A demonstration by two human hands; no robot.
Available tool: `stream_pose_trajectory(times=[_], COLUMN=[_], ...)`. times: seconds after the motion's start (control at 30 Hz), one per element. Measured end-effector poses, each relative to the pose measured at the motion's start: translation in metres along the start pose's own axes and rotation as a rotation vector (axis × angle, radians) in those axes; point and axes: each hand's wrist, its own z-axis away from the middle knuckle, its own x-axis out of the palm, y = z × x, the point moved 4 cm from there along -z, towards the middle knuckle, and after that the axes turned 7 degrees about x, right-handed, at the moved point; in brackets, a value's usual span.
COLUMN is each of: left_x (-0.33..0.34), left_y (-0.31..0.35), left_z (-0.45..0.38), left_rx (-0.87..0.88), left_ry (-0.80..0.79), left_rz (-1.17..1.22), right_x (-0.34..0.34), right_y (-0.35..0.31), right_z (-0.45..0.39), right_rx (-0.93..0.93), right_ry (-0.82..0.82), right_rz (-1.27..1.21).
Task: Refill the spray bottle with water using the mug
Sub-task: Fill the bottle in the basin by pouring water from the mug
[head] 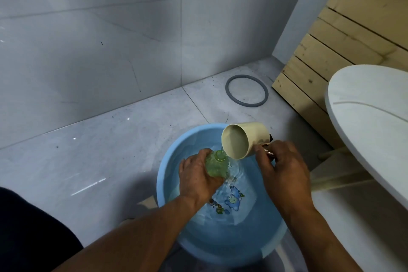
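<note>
Right hand (284, 170) tips mug (242, 139) over bottle (217, 162) in left hand (197, 175).

bottle (217, 164): body mostly behind left hand (198, 178) | mug (244, 139) handle: hidden by right hand (284, 168)

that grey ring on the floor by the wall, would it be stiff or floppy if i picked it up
Likely floppy: the grey ring is a thin band lying flat on the floor tile, and looks like a rubber gasket. Probably light, since it is only an open loop. Set on edge it might roll, though a soft band would more likely sag.
</note>
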Motion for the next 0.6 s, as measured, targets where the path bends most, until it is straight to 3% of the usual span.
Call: stream_pose_trajectory(times=[0.6], left_x=[0.0033], left_y=[-0.0027], left_z=[-0.0019], left_rx=[-0.001], left_ry=[0.007], left_rz=[0.009], right_x=[-0.0003], right_y=[-0.0063], right_z=[0.0017], right_rx=[-0.083], right_ry=[0.025], right_rz=[0.097])
